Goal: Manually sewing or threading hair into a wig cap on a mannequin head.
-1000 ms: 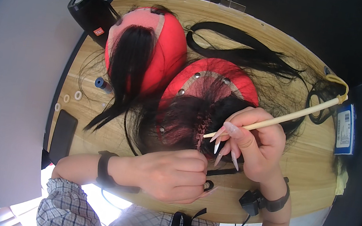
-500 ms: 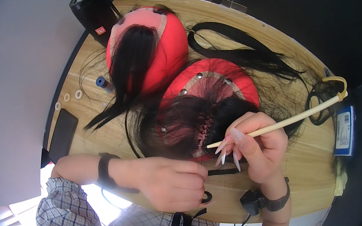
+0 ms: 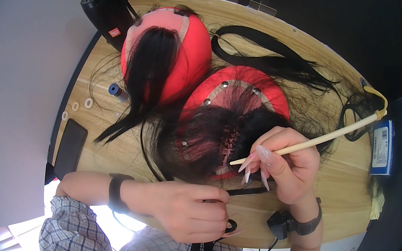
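Head view: my right hand (image 3: 286, 164) grips a stick (image 3: 338, 131) slanting near-left over the near wig head (image 3: 242, 95); left hand (image 3: 193, 212) curled, contents unclear.

Knuckles up and fingers curled into a fist, a person's left hand (image 3: 190, 212) hovers by the table's (image 3: 253, 229) front edge, forearm (image 3: 85, 187) angled in from the left; the long-nailed right hand (image 3: 286, 161), farther from that edge, pinches thumb (image 3: 272, 162) toward forefinger.

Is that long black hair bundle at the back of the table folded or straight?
Folded: the long black hair bundle doubles back in a loop at its left end.
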`<action>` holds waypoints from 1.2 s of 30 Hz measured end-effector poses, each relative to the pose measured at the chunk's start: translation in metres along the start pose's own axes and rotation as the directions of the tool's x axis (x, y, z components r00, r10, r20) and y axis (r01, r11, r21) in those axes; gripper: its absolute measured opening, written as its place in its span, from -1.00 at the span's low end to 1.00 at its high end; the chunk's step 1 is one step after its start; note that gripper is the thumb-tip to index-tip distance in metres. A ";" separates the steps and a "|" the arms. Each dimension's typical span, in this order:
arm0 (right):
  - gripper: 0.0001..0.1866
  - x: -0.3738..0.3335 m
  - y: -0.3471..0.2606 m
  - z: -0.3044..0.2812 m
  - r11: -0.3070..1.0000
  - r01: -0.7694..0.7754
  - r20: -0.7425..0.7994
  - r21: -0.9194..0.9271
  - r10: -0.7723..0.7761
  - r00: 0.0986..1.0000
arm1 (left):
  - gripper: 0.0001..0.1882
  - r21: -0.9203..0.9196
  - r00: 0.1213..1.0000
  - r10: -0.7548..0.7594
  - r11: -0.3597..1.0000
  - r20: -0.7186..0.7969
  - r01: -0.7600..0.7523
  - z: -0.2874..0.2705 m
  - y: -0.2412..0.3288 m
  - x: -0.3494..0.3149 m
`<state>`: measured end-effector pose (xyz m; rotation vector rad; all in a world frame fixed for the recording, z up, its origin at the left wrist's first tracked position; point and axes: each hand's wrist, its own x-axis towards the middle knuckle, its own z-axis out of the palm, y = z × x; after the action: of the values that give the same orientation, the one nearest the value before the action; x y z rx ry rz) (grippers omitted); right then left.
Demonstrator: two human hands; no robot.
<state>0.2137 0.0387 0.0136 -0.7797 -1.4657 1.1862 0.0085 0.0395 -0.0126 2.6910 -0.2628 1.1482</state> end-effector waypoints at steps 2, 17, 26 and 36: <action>-0.86 0.000 0.000 0.000 1.000 -0.003 0.007 -0.008 0.003 1.000 | -0.89 -0.012 1.000 0.000 1.000 -0.001 0.000 0.000 0.000 0.000; -0.85 0.000 0.002 -0.002 0.996 -0.017 -0.016 -0.093 0.015 1.000 | -0.88 -0.055 1.000 -0.020 0.998 -0.012 0.019 0.001 -0.001 0.000; -0.91 0.002 0.004 -0.001 1.000 -0.025 -0.057 0.018 0.026 0.998 | -0.87 -0.069 0.998 -0.056 0.996 -0.027 0.054 0.002 0.001 -0.001; -0.90 0.001 0.008 -0.002 1.000 0.020 -0.061 0.021 -0.019 0.998 | -0.86 -0.072 0.998 -0.055 0.996 -0.031 0.052 0.002 -0.001 0.000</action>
<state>0.2144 0.0426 0.0064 -0.7783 -1.4055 1.1523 0.0100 0.0399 -0.0144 2.5989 -0.2209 1.1439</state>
